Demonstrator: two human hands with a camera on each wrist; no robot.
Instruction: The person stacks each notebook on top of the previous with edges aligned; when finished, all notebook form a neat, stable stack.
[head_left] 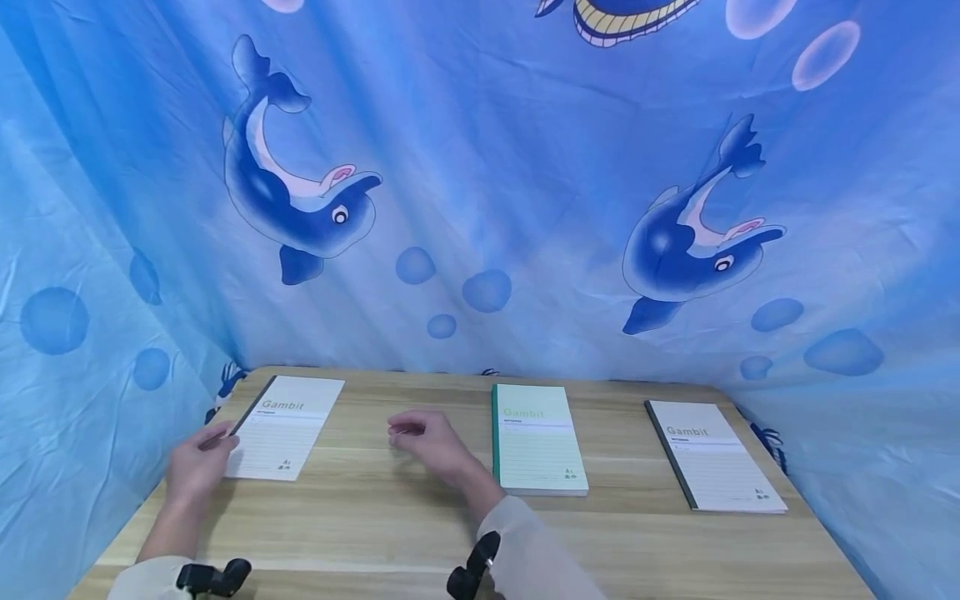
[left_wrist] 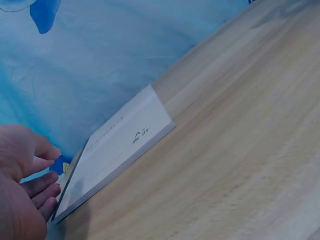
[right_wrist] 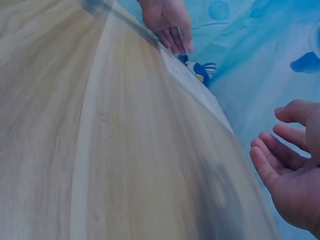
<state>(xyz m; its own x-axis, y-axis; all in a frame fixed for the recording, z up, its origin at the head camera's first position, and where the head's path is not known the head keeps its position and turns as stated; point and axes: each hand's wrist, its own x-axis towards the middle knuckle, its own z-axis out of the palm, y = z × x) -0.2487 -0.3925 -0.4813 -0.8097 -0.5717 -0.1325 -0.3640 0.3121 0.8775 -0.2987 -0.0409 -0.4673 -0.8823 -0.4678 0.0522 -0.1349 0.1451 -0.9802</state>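
Nearby, left notebook (head_left: 281,429), green notebook (head_left: 538,446), curtain (head_left: 510,167) behind

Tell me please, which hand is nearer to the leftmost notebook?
The left hand is nearer. It is at the left edge of the leftmost notebook; whether it touches is unclear. The right hand is farther, above the table to the notebook's right.

Curtained-off spot, room type unclear; dolphin-print fabric (head_left: 465,167) behind and beside wood-grain table (head_left: 352,533)

lower-left Gambit notebook (head_left: 296,429), lower-right Gambit notebook (head_left: 716,458): white, dark spine | lower-centre Gambit notebook (head_left: 538,446): mint, green spine | table (head_left: 352,533): tan woodgrain | curtain (head_left: 517,158): blue, dolphin print
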